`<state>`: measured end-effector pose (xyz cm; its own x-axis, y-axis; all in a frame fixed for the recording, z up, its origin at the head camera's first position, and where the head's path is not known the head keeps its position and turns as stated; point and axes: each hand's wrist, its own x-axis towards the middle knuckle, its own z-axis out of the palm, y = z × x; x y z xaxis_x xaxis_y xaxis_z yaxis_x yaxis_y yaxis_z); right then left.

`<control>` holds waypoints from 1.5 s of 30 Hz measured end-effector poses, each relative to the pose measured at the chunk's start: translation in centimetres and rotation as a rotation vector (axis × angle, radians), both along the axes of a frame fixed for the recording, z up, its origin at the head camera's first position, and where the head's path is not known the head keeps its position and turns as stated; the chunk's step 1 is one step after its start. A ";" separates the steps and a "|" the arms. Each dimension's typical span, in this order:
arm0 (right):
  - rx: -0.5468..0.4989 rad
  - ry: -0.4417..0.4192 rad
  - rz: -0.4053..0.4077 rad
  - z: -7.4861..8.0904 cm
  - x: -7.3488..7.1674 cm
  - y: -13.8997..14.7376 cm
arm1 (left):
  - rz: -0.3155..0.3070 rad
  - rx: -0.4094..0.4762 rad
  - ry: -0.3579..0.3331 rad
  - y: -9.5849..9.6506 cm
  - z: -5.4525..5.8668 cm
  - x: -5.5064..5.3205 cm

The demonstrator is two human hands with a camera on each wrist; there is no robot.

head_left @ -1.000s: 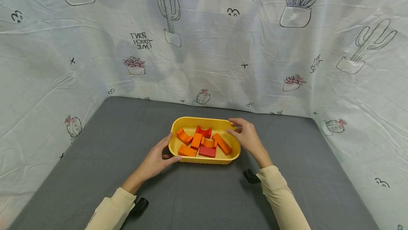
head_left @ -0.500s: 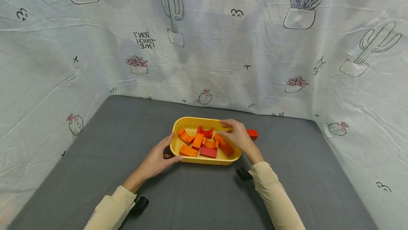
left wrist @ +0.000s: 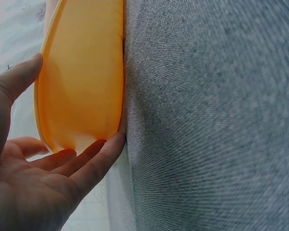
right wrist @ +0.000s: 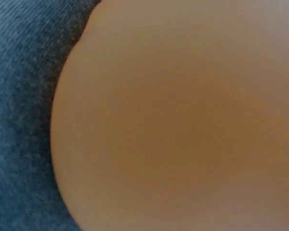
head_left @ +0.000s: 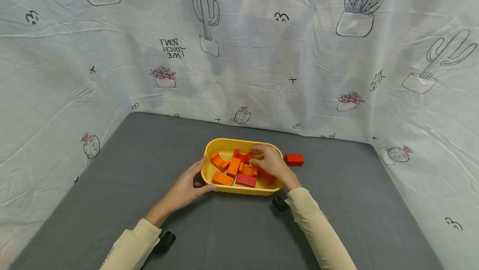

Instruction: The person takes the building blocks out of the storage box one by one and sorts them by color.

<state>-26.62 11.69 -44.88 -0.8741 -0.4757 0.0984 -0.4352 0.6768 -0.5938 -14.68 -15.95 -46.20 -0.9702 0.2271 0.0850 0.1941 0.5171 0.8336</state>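
A yellow plastic tub (head_left: 239,191) stands on the grey cloth, with several orange and red toy blocks inside. My left hand (head_left: 186,185) holds its left end, thumb at the near rim and fingers against the end wall; the left wrist view shows this hand (left wrist: 43,168) on the tub's wall (left wrist: 82,72). Over the tub's right half is my right hand (head_left: 272,161), thumb and fingers apart beside a red arch block (head_left: 242,156). It partly covers an orange block (head_left: 266,176). The right wrist view is mostly filled by blurred skin.
A red block (head_left: 294,160) lies on the grey table cloth (head_left: 232,232), just right of the tub. White fabric (head_left: 247,62) printed with cactus drawings hangs behind and at both sides. Each wrist carries a black device (head_left: 165,242).
My right hand has moved left from the tub's right rim to over the blocks, uncovering the red block on the table. My left hand keeps its place at the tub.
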 end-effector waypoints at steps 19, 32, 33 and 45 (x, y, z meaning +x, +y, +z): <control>0.056 0.029 -0.028 -1.0 -0.3 -1.0 | 0.006 -0.018 0.004 0.0 -0.1 -0.2; -0.071 -0.002 -0.048 -0.7 0.0 -0.8 | 0.007 -0.004 0.007 0.0 -0.3 -0.1; -0.079 -0.002 -0.049 -0.6 0.0 -0.8 | 0.008 -0.004 0.006 0.0 -0.3 -0.1; -0.132 0.005 -0.079 0.0 0.3 -0.3 | -0.002 0.048 -0.041 0.1 -0.4 0.1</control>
<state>-26.29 11.43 -44.89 -0.9075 -0.3885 0.1599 -0.3871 0.6254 -0.6775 -14.61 -15.85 -46.55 -0.9727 0.2253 0.0563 0.1603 0.4763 0.8645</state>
